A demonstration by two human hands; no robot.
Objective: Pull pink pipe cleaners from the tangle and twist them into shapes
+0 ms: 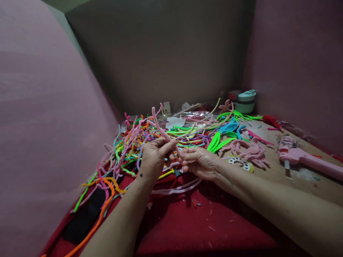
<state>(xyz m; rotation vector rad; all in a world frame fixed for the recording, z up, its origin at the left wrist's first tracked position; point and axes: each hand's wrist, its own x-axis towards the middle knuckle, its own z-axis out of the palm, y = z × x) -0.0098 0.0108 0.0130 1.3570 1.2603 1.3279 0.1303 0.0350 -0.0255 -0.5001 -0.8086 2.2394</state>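
Between my hands is a pink pipe cleaner (158, 125), its free end rising up and to the left. My left hand (158, 154) pinches it along its length with thumb and fingers. Just to the right, my right hand (198, 161) pinches the lower end between thumb and fingertips. Under and behind both hands spreads a heap of coloured pipe cleaners (134, 134). Below the fingers, pliers with a yellow handle (166, 174) lie partly hidden.
A pink glue gun (302, 157) lies at the right on a brown board (278, 182). Near it are pink fuzzy loops (252, 151) and green leaf shapes (214, 142). A mint container (245, 101) stands at the back. A dark phone-like slab (85, 217) is at left on the red cloth (171, 228).
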